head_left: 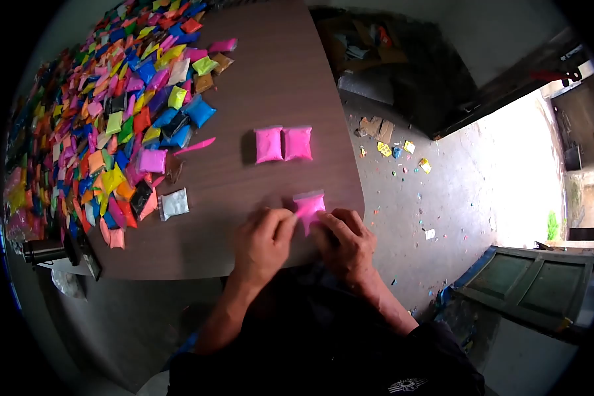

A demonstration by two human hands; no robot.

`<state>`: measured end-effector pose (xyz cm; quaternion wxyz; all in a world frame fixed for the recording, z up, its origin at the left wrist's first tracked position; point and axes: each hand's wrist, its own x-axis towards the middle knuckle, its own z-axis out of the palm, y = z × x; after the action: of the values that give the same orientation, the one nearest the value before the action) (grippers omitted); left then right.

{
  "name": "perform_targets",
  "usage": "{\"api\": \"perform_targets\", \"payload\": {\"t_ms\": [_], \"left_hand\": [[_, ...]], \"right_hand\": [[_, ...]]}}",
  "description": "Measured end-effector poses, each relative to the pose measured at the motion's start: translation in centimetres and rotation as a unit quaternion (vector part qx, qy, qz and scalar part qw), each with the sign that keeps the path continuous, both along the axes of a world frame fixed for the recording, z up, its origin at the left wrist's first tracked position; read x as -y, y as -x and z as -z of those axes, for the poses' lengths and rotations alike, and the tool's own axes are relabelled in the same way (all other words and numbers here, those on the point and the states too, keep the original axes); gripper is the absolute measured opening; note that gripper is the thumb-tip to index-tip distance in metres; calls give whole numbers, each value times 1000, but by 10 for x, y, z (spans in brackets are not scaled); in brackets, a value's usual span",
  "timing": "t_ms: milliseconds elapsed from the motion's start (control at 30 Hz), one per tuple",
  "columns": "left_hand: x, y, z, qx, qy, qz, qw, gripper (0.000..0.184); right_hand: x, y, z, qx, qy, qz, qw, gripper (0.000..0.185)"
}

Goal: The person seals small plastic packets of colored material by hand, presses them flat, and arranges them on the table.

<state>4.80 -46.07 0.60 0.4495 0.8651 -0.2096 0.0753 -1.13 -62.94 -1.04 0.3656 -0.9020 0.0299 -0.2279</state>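
Near the front edge of the table, a small clear packet with bright pink filling (309,206) is between my two hands. My left hand (265,241) has curled fingers, with thumb and forefinger pinching the packet's left side. On the other side, my right hand (347,241) is closed, its fingertips at the packet's lower right; part of that grip is hidden. Farther up the table, two similar pink packets, one on the left (268,144) and one on the right (297,143), lie side by side.
A big heap of packets in many colours (105,112) covers the table's left side. A pink plastic knife-like tool (196,146) and a white packet (174,204) lie beside it. Right of the table, scraps litter the grey floor (402,198); a green panelled door (528,280) stands lower right.
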Motion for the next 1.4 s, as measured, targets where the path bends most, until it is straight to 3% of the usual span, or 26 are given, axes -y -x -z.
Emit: {"api": "perform_targets", "payload": {"t_ms": [100,167,333,600,833,1000,1233,1400], "left_hand": [[7,6,4,-18,2,16,1000,9],[3,-2,19,43,-27,-3,999,8],[-25,-15,22,22,-29,-68,997,7],[-73,-14,23,-50,43,-185,980,10],[-72,-17,23,12,39,-193,980,8],[-74,-17,20,-22,82,-197,977,9],[-78,-17,24,1,121,-214,969,13],[-80,-19,23,-33,138,-202,969,12]], "right_hand": [[1,-3,9,36,23,9,999,25],[2,-4,5,38,26,5,999,24],[2,-5,3,29,25,-4,999,24],[9,-17,-1,12,-80,-1,997,18],[-25,-54,-24,15,-74,-44,996,20],[-55,-109,-20,140,25,-112,984,19],[-76,-150,-13,155,88,-114,977,15],[-75,-143,-10,101,148,-96,979,15]]}}
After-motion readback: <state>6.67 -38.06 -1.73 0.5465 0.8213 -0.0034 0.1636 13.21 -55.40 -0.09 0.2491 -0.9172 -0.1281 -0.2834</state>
